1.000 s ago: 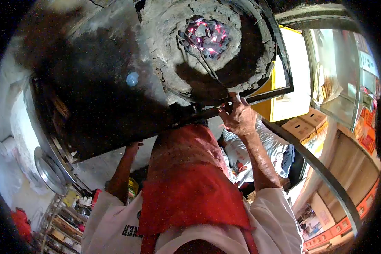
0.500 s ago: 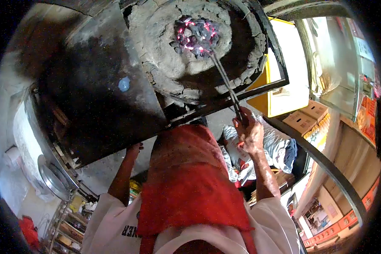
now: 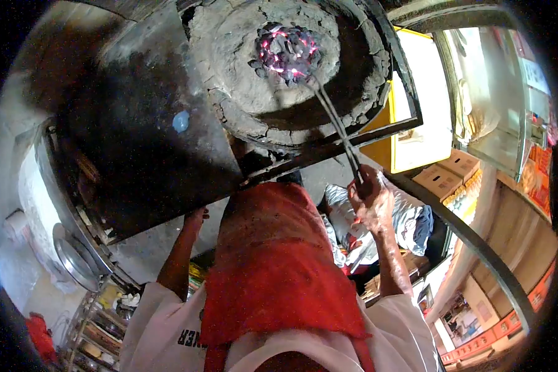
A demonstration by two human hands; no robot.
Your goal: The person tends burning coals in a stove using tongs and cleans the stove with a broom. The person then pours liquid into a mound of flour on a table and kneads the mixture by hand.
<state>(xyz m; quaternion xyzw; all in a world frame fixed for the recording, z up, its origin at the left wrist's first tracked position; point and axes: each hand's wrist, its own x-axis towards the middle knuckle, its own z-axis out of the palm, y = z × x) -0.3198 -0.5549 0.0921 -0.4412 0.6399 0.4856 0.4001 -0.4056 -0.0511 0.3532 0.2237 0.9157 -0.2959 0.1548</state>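
Note:
Long metal tongs are gripped in my right hand, its fingers closed round their near end. Their far tips reach over the front rim of the round clay stove to the lower edge of the glowing coals. My left hand is at the front edge of the dark metal worktop, partly hidden under it, so its grip cannot be made out. A red apron hangs between my arms.
A light blue lump lies on the worktop. At the left stands a round metal lid. Cardboard boxes, a yellow-edged panel and a dark metal bar are on the right. Silvery bags lie beyond my right hand.
My right hand has come back from the stove rim toward me, drawing the tongs with it. Their tips have shifted from the left side of the coals to the lower edge.

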